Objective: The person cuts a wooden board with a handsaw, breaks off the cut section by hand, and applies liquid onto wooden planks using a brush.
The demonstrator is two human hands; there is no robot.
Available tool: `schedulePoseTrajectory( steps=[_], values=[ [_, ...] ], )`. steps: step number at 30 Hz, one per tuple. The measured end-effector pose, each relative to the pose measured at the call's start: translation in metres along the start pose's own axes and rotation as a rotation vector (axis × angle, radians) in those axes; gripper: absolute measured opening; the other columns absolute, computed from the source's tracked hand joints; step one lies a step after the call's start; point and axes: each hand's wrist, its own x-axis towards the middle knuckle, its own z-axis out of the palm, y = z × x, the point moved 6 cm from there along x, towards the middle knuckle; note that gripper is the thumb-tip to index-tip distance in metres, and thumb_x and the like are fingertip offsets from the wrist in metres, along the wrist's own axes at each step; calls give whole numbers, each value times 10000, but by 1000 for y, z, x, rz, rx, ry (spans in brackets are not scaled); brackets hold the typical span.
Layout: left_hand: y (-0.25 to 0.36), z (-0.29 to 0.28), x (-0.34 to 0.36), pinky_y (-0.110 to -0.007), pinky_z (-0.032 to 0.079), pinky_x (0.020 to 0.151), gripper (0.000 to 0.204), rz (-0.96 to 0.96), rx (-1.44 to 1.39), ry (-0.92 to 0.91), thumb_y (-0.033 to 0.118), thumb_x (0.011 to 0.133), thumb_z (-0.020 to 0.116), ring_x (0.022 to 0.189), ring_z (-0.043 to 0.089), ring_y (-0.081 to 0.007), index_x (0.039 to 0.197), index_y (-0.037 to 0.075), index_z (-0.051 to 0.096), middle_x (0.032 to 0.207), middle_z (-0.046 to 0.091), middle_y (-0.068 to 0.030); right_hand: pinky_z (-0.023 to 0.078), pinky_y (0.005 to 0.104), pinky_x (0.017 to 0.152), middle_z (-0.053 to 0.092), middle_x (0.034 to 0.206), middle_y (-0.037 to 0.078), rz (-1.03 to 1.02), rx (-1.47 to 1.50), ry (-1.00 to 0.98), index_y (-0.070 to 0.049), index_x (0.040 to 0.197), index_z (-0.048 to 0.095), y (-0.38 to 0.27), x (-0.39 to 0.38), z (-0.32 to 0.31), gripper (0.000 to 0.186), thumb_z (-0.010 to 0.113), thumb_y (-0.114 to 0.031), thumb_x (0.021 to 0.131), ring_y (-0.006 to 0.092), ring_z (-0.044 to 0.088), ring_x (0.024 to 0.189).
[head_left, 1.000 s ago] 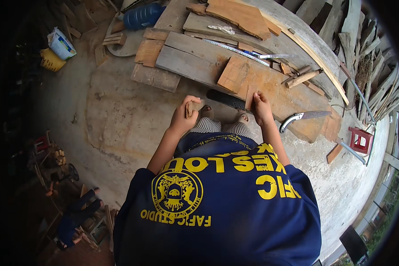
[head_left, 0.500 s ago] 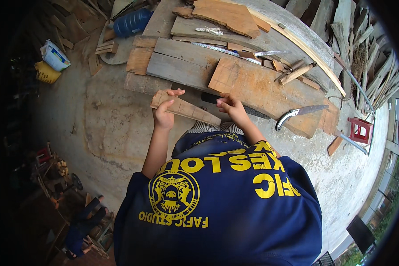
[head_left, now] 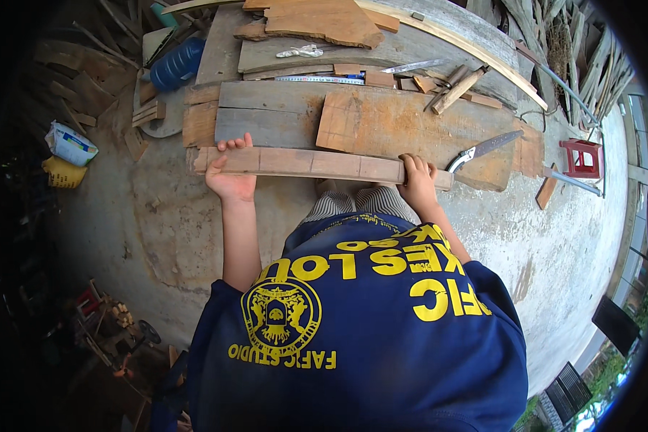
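A long wooden strip [head_left: 324, 165] with several dark lines drawn across its face lies level in front of me. Near its left end my left hand [head_left: 232, 175] grips it, thumb over the front and fingertips showing above the upper edge. My right hand [head_left: 418, 181] closes round it toward the right end, fingers folded over the top. Beyond the strip is the workbench, where a light brown board [head_left: 381, 119] overlaps a grey plank [head_left: 263, 115]. A folding saw [head_left: 486, 151] with a white-and-black handle rests on the board just past my right hand.
A wooden-handled tool [head_left: 459, 91], a measuring tape [head_left: 320, 80] and a crumpled white item [head_left: 300, 52] lie on the bench. A blue water jug [head_left: 177, 65] stands at the far left, a red stool [head_left: 582, 158] at the right. Sacks [head_left: 72, 143] sit on the floor.
The strip has swung from pointing at my body to lying crosswise. My right hand, previously off it, has taken hold near its right end. The view has shifted too.
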Motion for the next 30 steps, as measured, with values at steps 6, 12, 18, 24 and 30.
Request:
schedulePoseTrajectory(
  steps=[6,12,18,24,30],
  values=[
    [23,-38,17,-423,312,1058,87,-69,25,234,51,723,489,901,546,-241,803,49,456,853,531,-97,303,412,967,578,1124,78,84,-85,94,-104,1080,566,44,-24,-26,448,656,-132,643,245,505,1107],
    [15,-54,19,-390,373,963,245,-242,353,513,135,831,586,1010,515,-228,1034,38,489,1031,535,-101,482,379,635,625,668,161,315,198,-653,-11,769,660,55,-34,-8,560,532,-552,832,286,632,672],
    [13,-39,25,-336,409,882,464,-158,767,361,132,825,648,1076,491,-180,1233,68,438,1189,500,-43,468,411,642,607,657,208,326,299,-556,-2,772,653,74,-47,4,659,410,-608,862,373,610,680],
    [11,-43,26,-342,433,860,468,-97,836,349,193,834,662,1032,516,-192,1232,71,448,1162,517,-68,461,391,612,608,644,148,294,62,-327,-43,660,618,63,-36,-13,596,465,-593,832,335,600,646],
    [30,-72,31,-270,404,586,442,50,288,462,558,841,528,624,493,-110,818,119,489,695,466,0,427,345,552,524,557,47,-147,-42,264,-106,572,511,-4,-24,-47,409,678,-455,707,254,545,558]
  ],
)
